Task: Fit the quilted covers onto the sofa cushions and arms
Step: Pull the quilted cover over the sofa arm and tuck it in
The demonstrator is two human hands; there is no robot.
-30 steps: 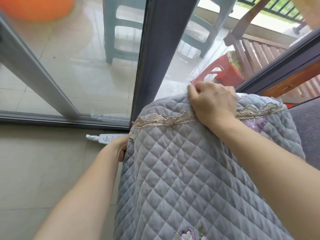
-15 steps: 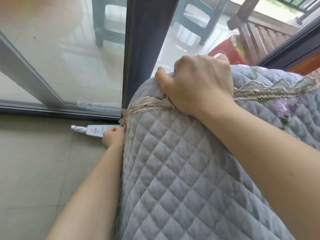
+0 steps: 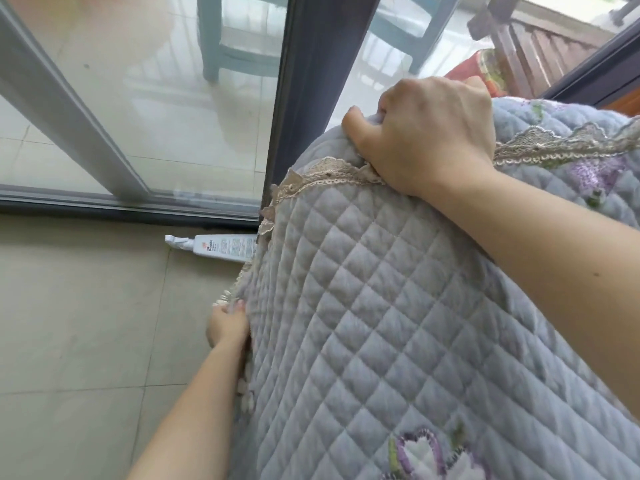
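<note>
Where the grey quilted cover (image 3: 381,323) is draped over a rounded shape hidden beneath it, close beside the dark door frame (image 3: 304,81), its top fold is gripped by the right hand (image 3: 426,133), fingers curled tight just above the lace trim (image 3: 325,174). Lower down, the cover's side edge is pinched by the left hand (image 3: 227,327) near the floor. A white bottle (image 3: 221,247) is seen lying on the tiles by the door track, partly hidden behind the cover.

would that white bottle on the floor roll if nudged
Probably rolls: the white bottle lies on its side on smooth floor tiles and looks round. Likely light plastic. Its narrow nozzle end may make it curve rather than run straight.
</note>
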